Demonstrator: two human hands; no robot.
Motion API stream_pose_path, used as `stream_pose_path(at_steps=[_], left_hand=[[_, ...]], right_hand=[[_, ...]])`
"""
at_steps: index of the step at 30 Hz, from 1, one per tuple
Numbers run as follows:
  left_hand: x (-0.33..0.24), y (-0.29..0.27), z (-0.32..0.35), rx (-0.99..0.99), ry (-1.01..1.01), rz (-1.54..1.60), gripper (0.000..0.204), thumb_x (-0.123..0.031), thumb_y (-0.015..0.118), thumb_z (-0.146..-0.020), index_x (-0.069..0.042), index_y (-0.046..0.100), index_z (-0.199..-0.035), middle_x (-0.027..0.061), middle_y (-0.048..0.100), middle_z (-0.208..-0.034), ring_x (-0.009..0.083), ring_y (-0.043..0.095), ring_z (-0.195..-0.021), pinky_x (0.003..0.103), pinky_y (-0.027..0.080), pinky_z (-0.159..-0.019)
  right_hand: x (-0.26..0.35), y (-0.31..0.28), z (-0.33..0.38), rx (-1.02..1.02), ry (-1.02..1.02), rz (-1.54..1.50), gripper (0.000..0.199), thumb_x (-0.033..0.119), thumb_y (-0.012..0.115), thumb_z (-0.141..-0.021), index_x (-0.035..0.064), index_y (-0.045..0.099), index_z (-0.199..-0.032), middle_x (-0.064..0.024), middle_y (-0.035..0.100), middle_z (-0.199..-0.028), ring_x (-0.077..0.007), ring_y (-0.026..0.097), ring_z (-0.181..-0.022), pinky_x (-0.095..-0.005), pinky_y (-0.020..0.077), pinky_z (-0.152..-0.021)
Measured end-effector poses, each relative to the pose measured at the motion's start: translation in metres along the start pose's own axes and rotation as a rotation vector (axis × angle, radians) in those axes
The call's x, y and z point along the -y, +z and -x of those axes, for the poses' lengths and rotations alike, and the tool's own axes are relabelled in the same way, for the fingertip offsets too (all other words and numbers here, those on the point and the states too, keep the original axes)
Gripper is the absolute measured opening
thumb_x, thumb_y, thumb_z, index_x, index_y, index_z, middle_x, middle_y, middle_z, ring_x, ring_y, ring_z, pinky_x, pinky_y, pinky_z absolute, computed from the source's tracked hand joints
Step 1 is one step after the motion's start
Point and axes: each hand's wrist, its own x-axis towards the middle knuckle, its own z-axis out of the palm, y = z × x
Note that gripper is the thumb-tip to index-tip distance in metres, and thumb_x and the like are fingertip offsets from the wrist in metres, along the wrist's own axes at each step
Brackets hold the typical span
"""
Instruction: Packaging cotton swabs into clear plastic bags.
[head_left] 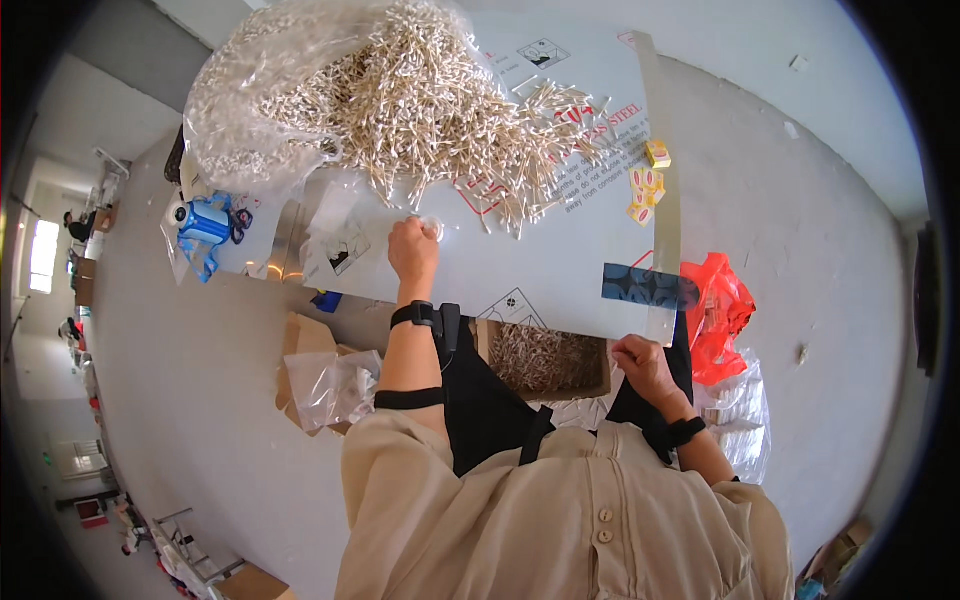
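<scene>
Left hand (413, 248): pinching a small clear bag (432, 228); swabs (430, 100) heaped beyond.
Right hand (645, 362): fisted, at tabletop (560, 270) edge.
Bag: likely light, slippery; grip its rim.

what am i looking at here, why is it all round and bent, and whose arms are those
This is one picture from a wide fisheye camera worn on a person's head, looking down, so straight edges curve near the rim. There is no machine: the arms are the wearer's own.

The left hand reaches onto a white board and pinches something small and pale; I cannot tell what it is. The right hand is closed at the board's near edge, above an open cardboard box of thin sticks.

A large heap of cotton swabs spills from a clear plastic bag onto the board. A red plastic bag lies at the right.
</scene>
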Motion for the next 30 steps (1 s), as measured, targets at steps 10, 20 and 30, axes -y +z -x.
stream_pose_path(at_steps=[10, 20, 30], left_hand=[[0.002, 0.005, -0.011, 0.090, 0.167, -0.054, 0.009, -0.009, 0.060, -0.077, -0.001, 0.065, -0.075, 0.0198, 0.065, -0.083, 0.0398, 0.063, -0.079, 0.049, 0.051, -0.072], [-0.024, -0.025, 0.022, -0.130, 0.146, 0.293, 0.005, -0.003, 0.063, -0.080, -0.004, 0.059, -0.079, 0.0155, 0.061, -0.074, 0.0366, 0.059, -0.068, 0.044, 0.047, -0.062], [-0.098, 0.026, 0.084, 0.115, -0.115, 0.749, 0.009, -0.006, 0.068, -0.083, -0.001, 0.062, -0.082, 0.0007, 0.057, -0.066, 0.0084, 0.049, -0.060, 0.026, 0.043, -0.058]], right_hand=[[-0.025, 0.003, -0.047, -0.418, -0.225, 0.145, 0.011, 0.001, 0.065, -0.080, 0.0005, 0.062, -0.091, -0.0158, 0.064, -0.095, -0.0335, 0.062, -0.091, -0.0395, 0.0498, -0.079], [-0.039, 0.003, -0.096, -0.490, -0.055, 0.573, 0.051, 0.018, 0.068, -0.083, 0.0019, 0.050, -0.129, -0.0154, 0.044, -0.143, -0.0330, 0.039, -0.135, -0.0480, 0.0262, -0.115], [-0.029, 0.001, -0.102, -0.413, -0.004, 0.575, 0.056, 0.021, 0.066, -0.085, 0.0054, 0.045, -0.134, -0.0132, 0.041, -0.145, -0.0309, 0.034, -0.138, -0.0484, 0.0200, -0.117]])
